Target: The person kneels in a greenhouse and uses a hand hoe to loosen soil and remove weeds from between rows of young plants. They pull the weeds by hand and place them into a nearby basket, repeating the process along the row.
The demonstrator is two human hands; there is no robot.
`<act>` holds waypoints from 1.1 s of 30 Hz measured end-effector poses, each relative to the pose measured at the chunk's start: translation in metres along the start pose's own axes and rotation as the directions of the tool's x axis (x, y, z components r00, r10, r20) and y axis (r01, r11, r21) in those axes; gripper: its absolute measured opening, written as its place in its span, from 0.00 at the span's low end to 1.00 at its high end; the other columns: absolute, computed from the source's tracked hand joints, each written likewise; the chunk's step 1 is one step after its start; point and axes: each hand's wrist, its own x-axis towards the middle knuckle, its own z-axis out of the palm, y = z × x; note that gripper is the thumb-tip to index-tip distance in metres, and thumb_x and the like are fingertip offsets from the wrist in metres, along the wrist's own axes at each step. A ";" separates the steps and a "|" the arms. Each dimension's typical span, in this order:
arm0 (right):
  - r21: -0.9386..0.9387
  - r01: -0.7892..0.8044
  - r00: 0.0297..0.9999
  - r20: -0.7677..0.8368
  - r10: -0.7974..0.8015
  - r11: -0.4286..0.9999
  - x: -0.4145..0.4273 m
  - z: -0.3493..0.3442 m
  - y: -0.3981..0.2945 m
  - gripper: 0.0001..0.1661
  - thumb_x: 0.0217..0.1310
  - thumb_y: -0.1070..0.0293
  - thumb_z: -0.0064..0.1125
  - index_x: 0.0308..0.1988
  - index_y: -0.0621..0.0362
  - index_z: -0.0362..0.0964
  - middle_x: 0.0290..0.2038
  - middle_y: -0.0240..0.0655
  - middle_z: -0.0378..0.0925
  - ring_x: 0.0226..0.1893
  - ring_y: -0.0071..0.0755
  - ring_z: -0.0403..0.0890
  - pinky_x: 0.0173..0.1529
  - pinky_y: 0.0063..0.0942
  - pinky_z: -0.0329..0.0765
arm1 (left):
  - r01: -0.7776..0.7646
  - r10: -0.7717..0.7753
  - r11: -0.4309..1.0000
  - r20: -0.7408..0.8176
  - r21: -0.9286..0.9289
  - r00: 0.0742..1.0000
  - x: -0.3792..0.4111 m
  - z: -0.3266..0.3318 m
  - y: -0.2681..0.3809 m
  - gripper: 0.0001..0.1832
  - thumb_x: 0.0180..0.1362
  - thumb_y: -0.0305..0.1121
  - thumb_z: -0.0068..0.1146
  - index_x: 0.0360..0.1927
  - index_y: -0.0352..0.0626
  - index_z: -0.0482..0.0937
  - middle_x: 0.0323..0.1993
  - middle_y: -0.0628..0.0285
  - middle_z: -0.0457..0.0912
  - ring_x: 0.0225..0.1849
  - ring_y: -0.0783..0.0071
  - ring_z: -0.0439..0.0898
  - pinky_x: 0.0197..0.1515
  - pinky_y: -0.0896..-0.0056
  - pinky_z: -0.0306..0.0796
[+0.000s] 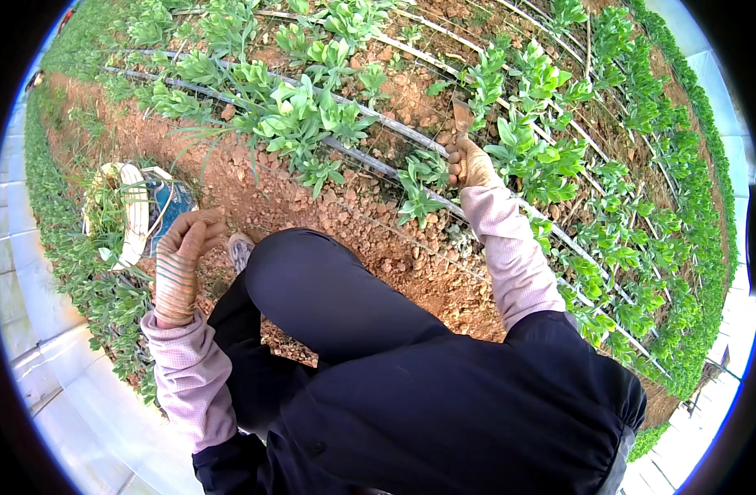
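Observation:
My right hand (472, 164), in a thin worn glove, is closed around a small hand tool. The tool's flat, rusty metal blade (462, 115) points away from me among leafy green plants (519, 139); its handle is hidden in my fist. On the left, my left hand (189, 244), in a glove with a striped cuff, hovers close to a blue and white bag (170, 201). Its fingers are bunched and bent, and nothing shows between them. Pulled grass and weeds (99, 204) stick out of the bag beside its pale, rolled rim.
Grey drip irrigation lines (378, 162) run across the bed between the plants. Pale cords or canes (415, 52) lie farther back. Reddish, cloddy soil (409, 266) forms the path by my bent knee (328, 284). White sheeting (50, 365) borders the left side.

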 end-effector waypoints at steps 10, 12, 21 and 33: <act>-0.177 0.015 0.942 -0.329 -0.074 0.984 0.063 0.040 -0.009 0.14 0.66 0.53 0.50 0.31 0.49 0.67 0.16 0.25 0.66 0.10 0.25 0.63 0.14 0.27 0.57 | 0.064 -0.081 0.993 0.175 0.103 0.981 0.029 0.003 -0.004 0.13 0.65 0.30 0.47 0.47 0.33 0.77 0.37 0.61 0.81 0.40 0.77 0.78 0.48 0.77 0.70; -0.113 0.013 0.937 -0.347 -0.051 0.993 0.068 0.044 -0.011 0.14 0.66 0.53 0.50 0.31 0.49 0.67 0.16 0.26 0.66 0.10 0.25 0.63 0.14 0.28 0.57 | 0.068 -0.099 0.981 0.168 0.184 0.981 0.030 -0.003 0.003 0.13 0.64 0.29 0.47 0.47 0.32 0.77 0.37 0.61 0.81 0.40 0.78 0.78 0.46 0.78 0.69; -0.195 0.023 0.922 -0.375 -0.097 0.980 0.105 0.035 -0.038 0.16 0.64 0.52 0.51 0.31 0.51 0.67 0.16 0.27 0.67 0.11 0.27 0.63 0.14 0.29 0.57 | 0.032 -0.070 0.979 0.184 0.200 0.980 0.038 0.002 0.000 0.10 0.63 0.26 0.49 0.45 0.33 0.77 0.35 0.63 0.80 0.38 0.80 0.75 0.44 0.79 0.69; -0.463 0.038 0.864 -0.430 -0.262 0.885 0.148 0.023 -0.020 0.18 0.63 0.50 0.53 0.31 0.53 0.67 0.16 0.29 0.67 0.11 0.29 0.64 0.15 0.31 0.57 | 0.043 -0.089 0.966 0.170 0.256 0.982 0.031 0.010 -0.004 0.10 0.62 0.27 0.50 0.43 0.34 0.78 0.31 0.66 0.79 0.32 0.82 0.72 0.37 0.79 0.67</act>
